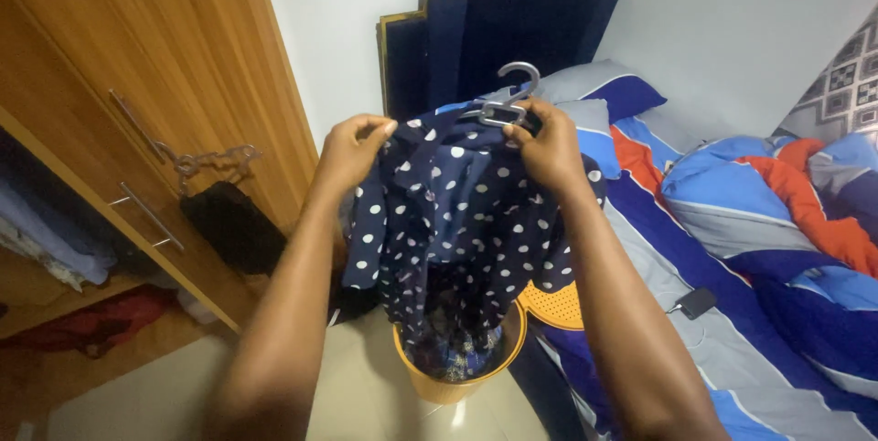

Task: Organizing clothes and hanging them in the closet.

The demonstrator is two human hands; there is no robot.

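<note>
A navy garment with white polka dots (457, 231) hangs in front of me from a grey hanger (508, 98). My right hand (549, 148) grips the hanger's neck and the cloth at the garment's top right. At the top left, my left hand (352, 150) pinches the garment's shoulder. The cloth's lower end droops into an orange basket (508, 354) on the floor below.
A wooden wardrobe (137, 66) stands at left, its door bearing metal handles, a hanger and a black item (233, 226); folded clothes lie on open shelves. The bed (732, 249) at right carries a blue, grey and orange duvet, a pillow and a dark phone (697, 302). Navy headboard behind.
</note>
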